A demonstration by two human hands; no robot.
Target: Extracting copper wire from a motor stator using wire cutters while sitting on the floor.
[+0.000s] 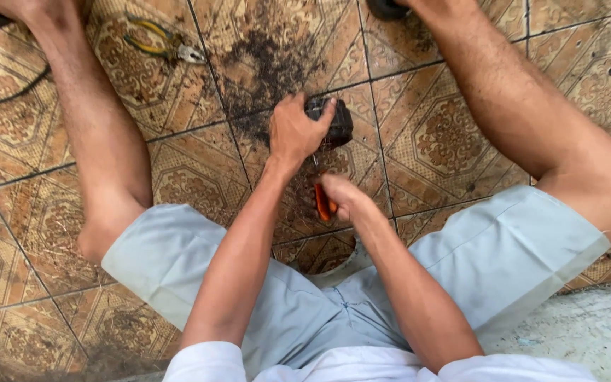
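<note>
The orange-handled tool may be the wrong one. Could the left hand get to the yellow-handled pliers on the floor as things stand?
Probably not freely: the left hand is clamped on the dark round part, and the pliers lie beyond the left leg. The tiles between look bare, so letting go and reaching around would likely do it.

Only 1 view is given, from a camera worn on the person's head. It looks almost straight down, close over the lap, at the patterned tiled floor (pixel 454 134) between the spread legs. The near edge shows the shorts (pixel 305 311) and both forearms; the far edge reaches the shins and pliers (pixel 160 44) at far left.
</note>
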